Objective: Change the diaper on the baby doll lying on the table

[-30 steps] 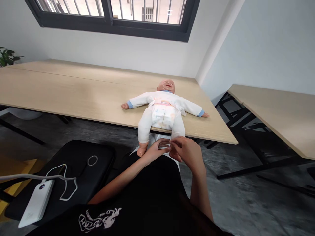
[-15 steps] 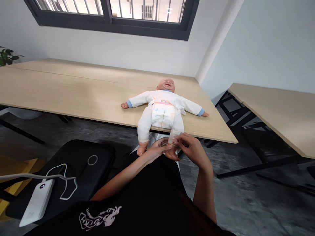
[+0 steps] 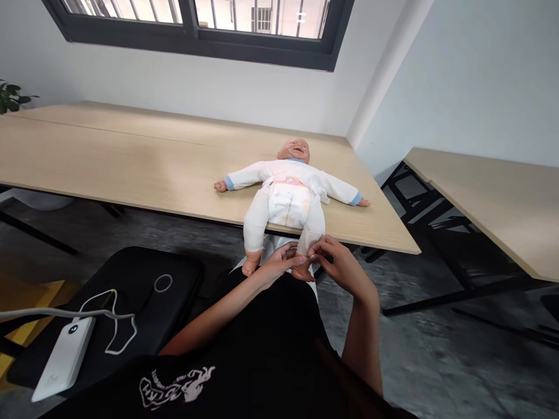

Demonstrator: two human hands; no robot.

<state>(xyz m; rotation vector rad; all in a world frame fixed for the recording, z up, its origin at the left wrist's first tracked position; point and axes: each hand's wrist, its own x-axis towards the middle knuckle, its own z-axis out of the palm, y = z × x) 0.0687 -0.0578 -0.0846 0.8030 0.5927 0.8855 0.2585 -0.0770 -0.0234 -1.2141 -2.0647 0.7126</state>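
Note:
A baby doll (image 3: 289, 201) lies on its back, its head away from me and its legs hanging over the table's front edge. It wears a white top with blue cuffs, a printed diaper and white leg coverings; both feet are bare. My left hand (image 3: 282, 262) is closed around the doll's ankle on the right side of the view, thumb in front. On that ankle's other side, my right hand (image 3: 334, 259) has its fingertips pinched together near the leg covering's lower edge. What lies between those fingertips is too small to tell.
The doll lies on a long wooden table (image 3: 174, 169) below a window. A second table (image 3: 493, 192) stands to the right. On a black chair (image 3: 144, 314) at my left rest a white power bank (image 3: 65, 361) and a cable. White cloth (image 3: 279, 241) shows beneath the doll's legs.
My right fingertips have drawn together at the doll's ankle, closer to my left thumb. The doll's held foot has shifted slightly; its body lies as before.

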